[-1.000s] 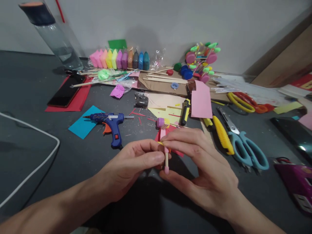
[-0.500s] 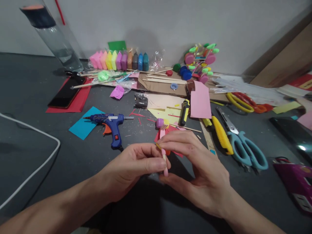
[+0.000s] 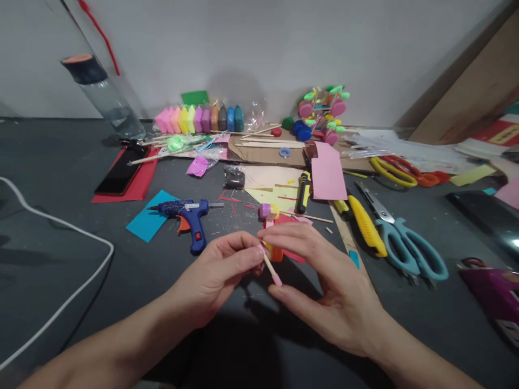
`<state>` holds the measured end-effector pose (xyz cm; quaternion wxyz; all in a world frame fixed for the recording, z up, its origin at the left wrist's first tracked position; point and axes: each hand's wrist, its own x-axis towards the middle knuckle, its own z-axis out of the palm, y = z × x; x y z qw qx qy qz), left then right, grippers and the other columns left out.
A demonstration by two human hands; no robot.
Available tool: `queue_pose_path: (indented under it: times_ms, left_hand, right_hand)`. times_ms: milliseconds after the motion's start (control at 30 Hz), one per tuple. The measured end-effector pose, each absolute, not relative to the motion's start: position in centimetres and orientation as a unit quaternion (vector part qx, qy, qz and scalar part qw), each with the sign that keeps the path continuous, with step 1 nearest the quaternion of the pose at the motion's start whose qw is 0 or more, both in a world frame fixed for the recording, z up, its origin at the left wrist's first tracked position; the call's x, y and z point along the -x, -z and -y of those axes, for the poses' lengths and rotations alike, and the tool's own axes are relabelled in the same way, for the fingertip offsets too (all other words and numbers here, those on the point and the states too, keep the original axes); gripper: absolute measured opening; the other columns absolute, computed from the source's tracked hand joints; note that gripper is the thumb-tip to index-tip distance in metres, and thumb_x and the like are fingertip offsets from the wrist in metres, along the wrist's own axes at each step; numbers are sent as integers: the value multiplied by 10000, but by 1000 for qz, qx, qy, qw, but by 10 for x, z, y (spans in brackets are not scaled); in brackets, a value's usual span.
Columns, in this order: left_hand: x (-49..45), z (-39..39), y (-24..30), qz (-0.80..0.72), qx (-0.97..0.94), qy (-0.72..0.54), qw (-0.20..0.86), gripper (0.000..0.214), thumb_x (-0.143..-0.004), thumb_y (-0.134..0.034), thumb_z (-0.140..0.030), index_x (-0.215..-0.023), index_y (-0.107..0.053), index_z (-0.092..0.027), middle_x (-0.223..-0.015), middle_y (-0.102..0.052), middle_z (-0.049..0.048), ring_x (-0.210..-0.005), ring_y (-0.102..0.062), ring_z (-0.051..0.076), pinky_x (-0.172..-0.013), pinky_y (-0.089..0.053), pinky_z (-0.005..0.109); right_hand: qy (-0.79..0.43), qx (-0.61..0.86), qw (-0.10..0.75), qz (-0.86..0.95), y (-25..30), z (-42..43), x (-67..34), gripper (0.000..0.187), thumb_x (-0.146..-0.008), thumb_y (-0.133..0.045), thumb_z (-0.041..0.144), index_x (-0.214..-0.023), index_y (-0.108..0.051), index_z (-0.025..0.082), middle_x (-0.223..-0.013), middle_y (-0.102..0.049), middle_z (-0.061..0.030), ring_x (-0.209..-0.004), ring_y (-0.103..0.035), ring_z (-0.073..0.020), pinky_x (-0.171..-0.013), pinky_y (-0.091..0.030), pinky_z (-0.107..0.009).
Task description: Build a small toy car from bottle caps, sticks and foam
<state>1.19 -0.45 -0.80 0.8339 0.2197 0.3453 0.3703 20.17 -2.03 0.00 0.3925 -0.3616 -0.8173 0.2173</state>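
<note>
Left hand [image 3: 221,273] is pinching the pink-tipped stick [image 3: 269,265], lower centre, now slanting versus near-upright a second ago: still being worked in hand. Right hand [image 3: 330,286] is curving half-open around it, contact unclear. Glue gun [image 3: 193,215] is lying beyond, centre left.

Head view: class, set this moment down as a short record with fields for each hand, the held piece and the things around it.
Left hand: holds the pale stick near its upper end
Right hand: curved around the stick, thumb by its lower end; contact unclear
Held piece: pink at both ends, tilted
Left side: blue glue gun, partly over a blue sheet
Right side: blue-handled scissors
</note>
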Motion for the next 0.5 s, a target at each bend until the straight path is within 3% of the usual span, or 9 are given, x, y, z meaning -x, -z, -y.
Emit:
queue_pose_path:
  times_ms: [167, 267, 500]
  left_hand:
    - [-12, 4, 7, -363, -252, -394, 806, 246, -699, -908, -333, -741, -736, -161, -704, -664, -11, -666, -568, 94, -675, -445, 195]
    - [-11, 4, 6, -393, -301, -408, 767, 219, -716, -896, -323, -742, -741, -171, -723, -684, -16, -696, -583, 94, -699, -449, 193]
    - [-10, 3, 3, -461, -426, -421, 655, 188, -758, -850, -316, -729, -722, -183, -693, -655, -14, -648, -529, 116, -615, -410, 225]
  right_hand:
    - [-163, 366, 421, 813, 2, 22, -202, 170, -906, -687, 167, -1057, -624, 215, -1068, -702, -63, -1011, -693, -172, -922, -561, -312]
    - [-138, 372, 429, 811, 0, 21, -202, 149, -908, -658, 110, -1014, -645, 214, -1002, -709, -58, -915, -699, -163, -819, -575, -296]
    - [-131, 388, 439, 799, -1, 15, -203, 112, -911, -650, 112, -949, -678, 214, -915, -726, -50, -866, -712, -182, -812, -583, -338]
